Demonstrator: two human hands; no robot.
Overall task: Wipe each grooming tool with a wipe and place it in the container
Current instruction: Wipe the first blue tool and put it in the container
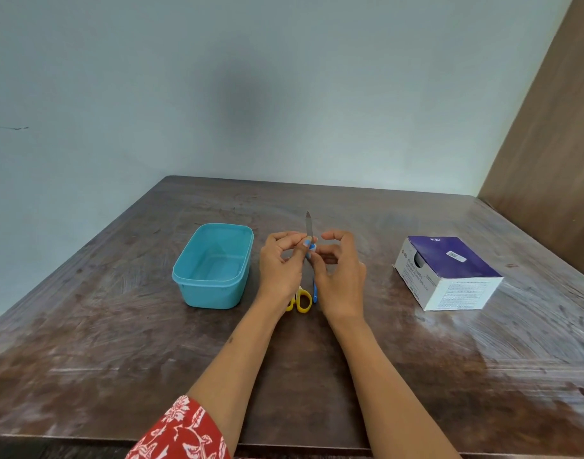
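Nail file (308, 223) stands upright above the table (383, 359), pinched by the left hand (279, 266) and right hand (338, 273) fingers. Judging by this, wiping works best drawn along the blade before the teal container (214, 293).

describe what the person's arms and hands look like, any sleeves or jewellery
Both forearms are bare. The left arm has a red sleeve with a white floral print, ending near the elbow. The right arm shows no sleeve in view. No watch or bracelet on either wrist; whether the left hand or right hand wears rings is too small to tell.
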